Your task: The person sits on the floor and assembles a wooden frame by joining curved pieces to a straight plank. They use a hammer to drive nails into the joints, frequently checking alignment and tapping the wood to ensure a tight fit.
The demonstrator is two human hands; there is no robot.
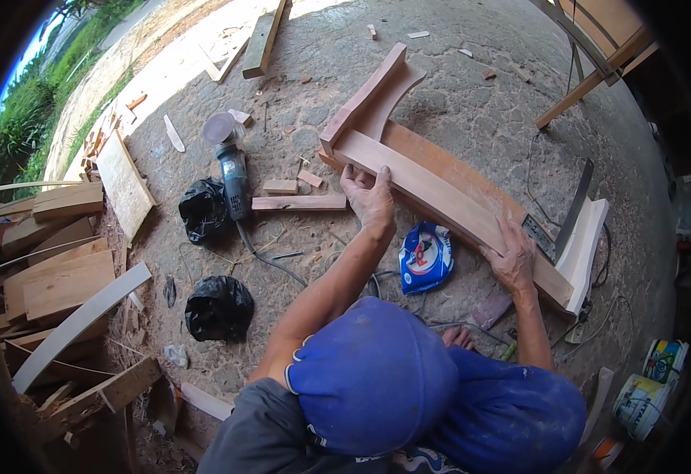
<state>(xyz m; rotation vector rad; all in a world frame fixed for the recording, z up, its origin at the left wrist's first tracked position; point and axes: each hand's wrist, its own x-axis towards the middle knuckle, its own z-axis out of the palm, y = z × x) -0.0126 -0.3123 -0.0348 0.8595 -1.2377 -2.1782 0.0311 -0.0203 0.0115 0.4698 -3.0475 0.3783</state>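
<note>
Head view: long curved wooden frame (440, 193) on the concrete floor (456, 95), long axis from upper left to lower right; left hand (370, 197) flat, open, pressing its upper end; right hand (511, 257) spread flat by the steel square (562, 217); neither gripping.

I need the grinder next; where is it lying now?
In the head view the angle grinder lies on the ground, left of the left hand, beside a black bag.

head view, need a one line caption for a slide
Both bare hands, left hand and right hand, rest on a long reddish wooden frame piece lying on rough concrete ground.
</note>
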